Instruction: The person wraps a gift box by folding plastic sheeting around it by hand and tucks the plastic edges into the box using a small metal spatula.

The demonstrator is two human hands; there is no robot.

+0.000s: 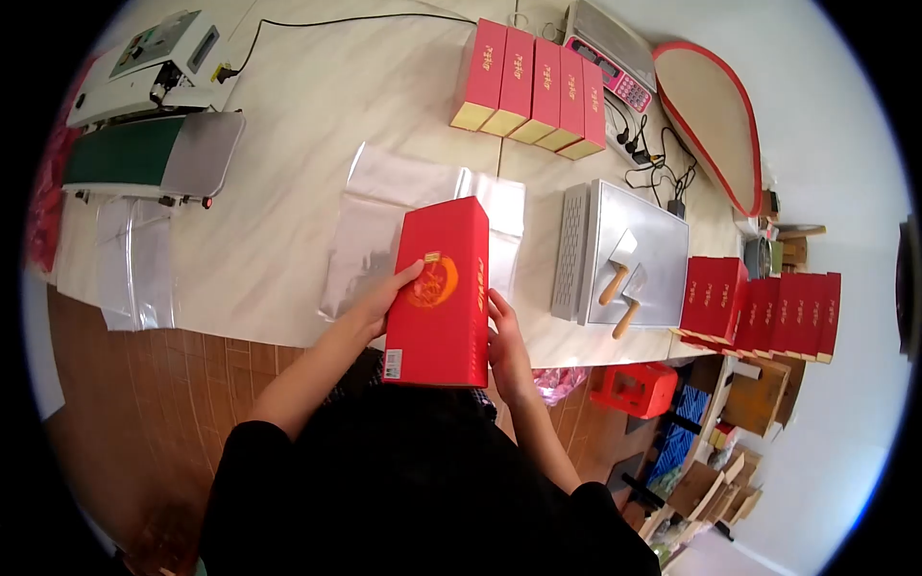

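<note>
A red gift box (437,331) with a gold round emblem and a barcode sticker is held up between my two hands at the table's front edge. My left hand (392,293) grips its left side, thumb on the front face near the emblem. Along the right side, my right hand (505,338) holds the box with its fingers against the edge. Behind the box, clear plastic bags (370,206) lie flat on the marbled table (288,106), partly hidden by it.
A sealing machine (144,144) stands at the left, with another plastic bag (134,259) before it. Several red boxes (533,86) stand at the back, more (759,307) at the right. A metal hot plate (643,240) carries two wooden-handled scrapers (615,278). Cables (663,168) lie beside a scale (615,58).
</note>
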